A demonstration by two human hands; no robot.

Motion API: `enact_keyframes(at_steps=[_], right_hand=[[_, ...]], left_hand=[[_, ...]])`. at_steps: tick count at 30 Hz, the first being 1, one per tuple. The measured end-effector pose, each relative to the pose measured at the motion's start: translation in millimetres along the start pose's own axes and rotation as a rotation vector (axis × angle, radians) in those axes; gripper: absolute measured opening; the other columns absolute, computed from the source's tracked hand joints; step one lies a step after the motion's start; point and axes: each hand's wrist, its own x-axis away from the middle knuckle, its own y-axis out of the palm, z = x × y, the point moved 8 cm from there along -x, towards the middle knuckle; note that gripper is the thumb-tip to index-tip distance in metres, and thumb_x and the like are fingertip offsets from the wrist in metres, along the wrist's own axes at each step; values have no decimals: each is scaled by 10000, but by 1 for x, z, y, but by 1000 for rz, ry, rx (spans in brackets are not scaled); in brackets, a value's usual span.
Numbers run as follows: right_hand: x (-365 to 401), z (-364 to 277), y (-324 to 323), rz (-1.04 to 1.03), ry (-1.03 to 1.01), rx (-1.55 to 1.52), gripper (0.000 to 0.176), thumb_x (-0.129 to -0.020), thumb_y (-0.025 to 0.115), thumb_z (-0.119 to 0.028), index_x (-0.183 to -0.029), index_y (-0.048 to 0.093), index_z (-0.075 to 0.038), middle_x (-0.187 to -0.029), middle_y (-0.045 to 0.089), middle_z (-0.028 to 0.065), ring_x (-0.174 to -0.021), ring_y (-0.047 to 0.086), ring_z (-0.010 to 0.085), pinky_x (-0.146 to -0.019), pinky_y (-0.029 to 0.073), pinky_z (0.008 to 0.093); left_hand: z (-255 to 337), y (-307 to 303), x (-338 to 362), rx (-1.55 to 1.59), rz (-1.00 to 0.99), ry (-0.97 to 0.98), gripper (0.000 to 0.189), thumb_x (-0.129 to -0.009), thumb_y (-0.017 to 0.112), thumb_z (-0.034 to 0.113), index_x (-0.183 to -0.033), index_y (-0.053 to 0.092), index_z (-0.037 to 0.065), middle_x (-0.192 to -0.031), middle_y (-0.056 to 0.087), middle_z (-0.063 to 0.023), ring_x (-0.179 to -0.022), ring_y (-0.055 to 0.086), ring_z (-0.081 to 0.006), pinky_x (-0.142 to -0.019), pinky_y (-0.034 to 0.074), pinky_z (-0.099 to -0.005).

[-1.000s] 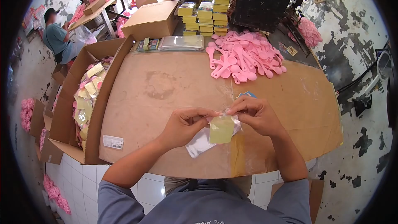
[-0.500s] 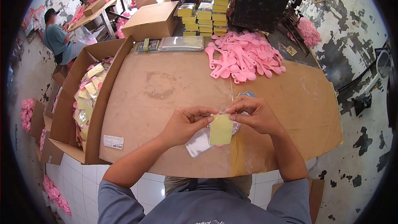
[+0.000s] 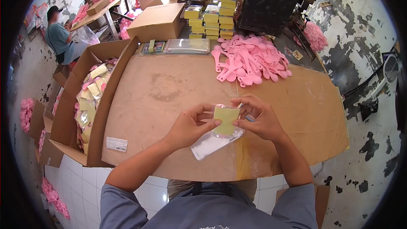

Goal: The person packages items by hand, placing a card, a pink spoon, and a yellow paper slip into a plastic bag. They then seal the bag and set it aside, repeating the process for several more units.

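A yellow card in a clear plastic bag (image 3: 226, 118) is held upright between my two hands, above the cardboard-covered table. My left hand (image 3: 191, 125) pinches its left edge, the thumb lying on the front. On the right edge, my right hand (image 3: 259, 118) grips the same packet with thumb and fingers. Beneath it, clear plastic bags (image 3: 210, 145) rest on the cardboard. Part of a blue item shows behind the fingers of my right hand; its shape is mostly hidden.
Pink spoons (image 3: 250, 59) are heaped beyond my hands. An open carton (image 3: 121, 74) of packets stands left. Behind are yellow card stacks (image 3: 211, 17), a closed box (image 3: 154, 20), plastic bags (image 3: 187, 46) and a black metal block (image 3: 267, 2). A seated person (image 3: 59, 36) is at far left.
The yellow card has moved up and now sits inside the clear bag. My fingers have shifted from the top of the packet to its sides.
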Motion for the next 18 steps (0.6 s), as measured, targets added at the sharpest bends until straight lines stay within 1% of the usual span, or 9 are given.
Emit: enact_keyframes(at_steps=[1,4,7,10,13,16,18], right_hand=[[0,-1,-2,8,-31,-7,511,-874,751,42,-1354,576,43,-1224,580,83,-1007,673,142,-849,543,305],[1,6,-20,102,6,-170,423,-919,722,3,-1319,586,34,-1185,615,82,-1027,681,158,-889,543,316],[2,11,-34,156,90,-194,312,-953,694,-26,-1252,616,25,-1119,653,71,-1032,686,160,-906,543,308],[3,17,-37,173,101,-226,256,-960,689,-34,-1205,636,18,-1080,671,59,-1007,684,147,-904,544,305],[3,18,-31,151,82,-159,219,-969,688,-55,-1175,656,14,-1078,673,54,-990,677,135,-902,541,298],[4,19,-24,125,94,-105,216,-971,697,-80,-1166,670,7,-1083,675,49,-962,665,124,-884,529,289],[4,19,-20,116,32,-41,219,-964,708,-88,-1162,679,3,-1084,677,48,-947,658,123,-853,520,282]], left_hand=[[-5,-1,0,-51,-64,-50,308,-998,672,58,-1276,609,-57,-1121,738,-112,-1025,725,-166,-883,578,-278],[-4,-5,0,19,-49,-90,306,-1005,667,69,-1273,608,-66,-1097,740,-103,-991,727,-153,-877,578,-278],[-3,-12,-4,77,-82,-49,311,-1026,649,112,-1281,607,-61,-1130,728,-94,-1006,716,-141,-866,581,-287],[-14,-12,-3,387,-59,-202,397,-1045,616,174,-1372,546,-39,-1152,707,-111,-981,706,-148,-821,584,-307],[-12,-6,-3,715,-269,-217,515,-1035,614,216,-1465,461,-23,-1126,686,-93,-923,686,-145,-770,576,-293],[-10,-5,-2,821,-278,-213,606,-1009,647,246,-1505,416,-15,-1080,675,-74,-867,666,-142,-743,568,-286],[-10,-4,-2,800,-312,-191,601,-1004,655,249,-1502,430,0,-1091,676,-74,-881,668,-142,-745,571,-291]])
